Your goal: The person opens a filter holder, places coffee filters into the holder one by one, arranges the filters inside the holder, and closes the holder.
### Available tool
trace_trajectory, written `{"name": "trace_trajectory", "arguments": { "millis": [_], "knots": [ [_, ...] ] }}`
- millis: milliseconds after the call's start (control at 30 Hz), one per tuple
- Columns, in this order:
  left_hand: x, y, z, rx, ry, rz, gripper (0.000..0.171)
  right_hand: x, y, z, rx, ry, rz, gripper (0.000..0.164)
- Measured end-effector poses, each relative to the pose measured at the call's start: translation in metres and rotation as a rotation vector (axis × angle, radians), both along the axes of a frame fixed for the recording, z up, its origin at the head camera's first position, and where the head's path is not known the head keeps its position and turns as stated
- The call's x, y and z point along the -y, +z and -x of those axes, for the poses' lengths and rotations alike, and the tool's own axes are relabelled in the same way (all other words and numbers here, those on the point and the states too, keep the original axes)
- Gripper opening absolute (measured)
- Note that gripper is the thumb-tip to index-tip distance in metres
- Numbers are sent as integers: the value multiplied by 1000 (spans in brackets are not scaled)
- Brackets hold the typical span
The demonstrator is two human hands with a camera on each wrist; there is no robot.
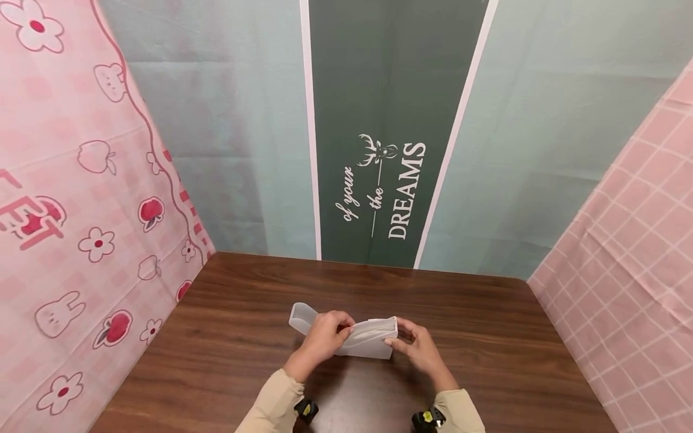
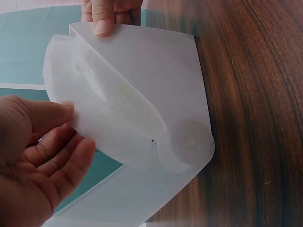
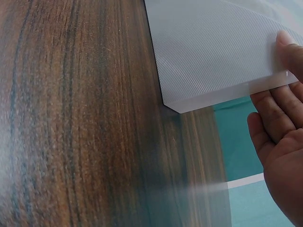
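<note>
A white, translucent plastic case (image 1: 373, 349) stands upright on the table with its hinged lid (image 1: 303, 317) swung open to the left. Thin white sheets (image 2: 64, 87) stick out of its open top; in the left wrist view they look like soft, rounded paper or fabric. My left hand (image 1: 326, 332) pinches the edge of these sheets between thumb and fingers. At the case's right end, my right hand (image 1: 419, 347) grips the wall, thumb on the near face and fingers on the end. The round hinge (image 2: 191, 142) shows at the lower corner in the left wrist view.
The brown wood-grain table (image 1: 227, 361) runs back to a grey-green cloth (image 1: 216, 150) with a dark printed strip. Pink patterned cloths hang along the left (image 1: 81, 270) and right (image 1: 639, 240) sides. Both wrists carry small black devices over beige sleeves.
</note>
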State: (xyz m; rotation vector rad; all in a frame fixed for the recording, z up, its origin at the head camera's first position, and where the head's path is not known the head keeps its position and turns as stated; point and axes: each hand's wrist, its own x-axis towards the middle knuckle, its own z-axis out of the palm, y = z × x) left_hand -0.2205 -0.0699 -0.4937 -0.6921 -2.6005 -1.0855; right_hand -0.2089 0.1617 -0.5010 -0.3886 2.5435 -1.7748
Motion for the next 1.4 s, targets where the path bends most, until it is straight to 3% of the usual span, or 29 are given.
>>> {"name": "trace_trajectory", "arguments": {
  "millis": [467,800,933,1133,1267,1400],
  "knots": [
    [-5,-5,2,6,2,11,10,-1,-1,-1,18,-22,10,40],
    [-7,-6,3,-25,18,91,10,-1,-2,-1,6,-15,-3,39],
    [-8,-8,3,-58,4,116,14,-4,-14,5,-10,-8,6,40],
    [-11,-10,4,-46,-6,143,17,-10,-33,14,7,-21,16,43],
    [-13,-11,4,-44,-13,170,17,-9,-30,13,8,-21,14,42],
    [-13,-11,3,-87,1,220,18,-5,-15,6,-6,-6,14,40]
  ]
}}
